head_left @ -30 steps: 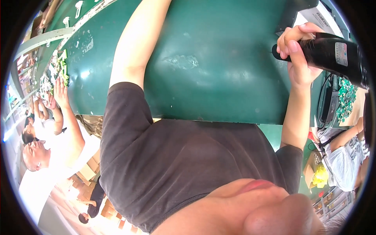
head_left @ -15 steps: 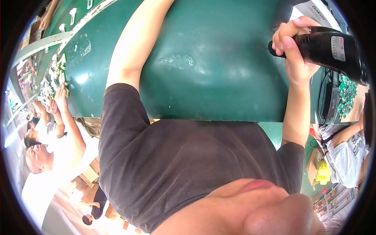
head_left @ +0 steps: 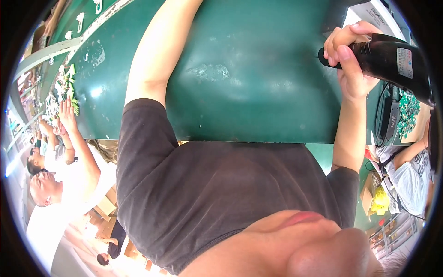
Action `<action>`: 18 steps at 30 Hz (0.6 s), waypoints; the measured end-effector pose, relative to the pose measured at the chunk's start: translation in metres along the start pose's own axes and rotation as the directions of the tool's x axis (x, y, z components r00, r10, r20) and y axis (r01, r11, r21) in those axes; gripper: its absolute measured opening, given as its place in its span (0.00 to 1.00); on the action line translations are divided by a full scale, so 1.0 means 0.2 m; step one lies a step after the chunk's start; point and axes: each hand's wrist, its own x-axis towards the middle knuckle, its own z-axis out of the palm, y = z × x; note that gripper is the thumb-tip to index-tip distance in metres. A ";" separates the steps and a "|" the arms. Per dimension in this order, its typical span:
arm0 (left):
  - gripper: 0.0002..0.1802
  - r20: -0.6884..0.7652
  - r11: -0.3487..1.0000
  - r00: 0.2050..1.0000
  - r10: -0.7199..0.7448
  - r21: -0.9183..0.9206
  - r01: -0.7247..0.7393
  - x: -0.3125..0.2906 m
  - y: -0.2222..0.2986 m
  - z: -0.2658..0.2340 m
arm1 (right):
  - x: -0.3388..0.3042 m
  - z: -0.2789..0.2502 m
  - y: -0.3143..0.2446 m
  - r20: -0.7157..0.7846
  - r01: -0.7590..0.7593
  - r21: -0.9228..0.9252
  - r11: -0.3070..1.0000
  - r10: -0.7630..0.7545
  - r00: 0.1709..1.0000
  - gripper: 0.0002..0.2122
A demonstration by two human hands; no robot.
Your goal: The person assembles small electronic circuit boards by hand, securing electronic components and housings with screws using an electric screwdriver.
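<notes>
My right hand is closed around the narrower end of a black, curved hand-held tool with a pale label on its side. I cannot make out exactly what kind of tool it is. Its wide end reaches to the right rim, and a small black knob-like end sticks out past my fingers on the left. My left forearm stretches over the green work table and leaves by the upper edge, so the left hand is out of sight.
Behind my right hand stands a white-and-grey box-shaped unit. Small green circuit boards lie at the right beside a black device with a cable. At the left, a co-worker's hand is near a pile of small white and green parts.
My right hand and the black tool have shifted very slightly right and down. The co-worker's hand at the left has moved slightly. My left forearm hardly differs.
</notes>
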 end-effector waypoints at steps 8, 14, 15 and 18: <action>0.29 -0.112 0.994 0.993 -0.044 -0.102 0.033 -0.03 -0.02 -0.01 | 0.00 0.02 0.01 -0.010 -0.004 -0.008 1.000 0.004 1.000 0.19; 0.14 -0.350 0.995 0.932 -0.096 -0.067 0.077 0.00 0.05 -0.05 | -0.02 -0.02 0.03 -0.063 -0.039 0.004 0.999 0.039 0.997 0.19; 0.14 -0.353 0.995 0.931 -0.091 -0.068 0.071 0.01 0.03 -0.04 | -0.01 -0.02 0.02 -0.067 -0.047 -0.010 0.999 0.046 0.997 0.20; 0.06 -0.400 0.986 0.912 -0.093 0.089 0.139 0.01 -0.04 -0.04 | 0.00 0.09 -0.06 -0.183 -0.176 -0.023 0.984 0.169 0.968 0.18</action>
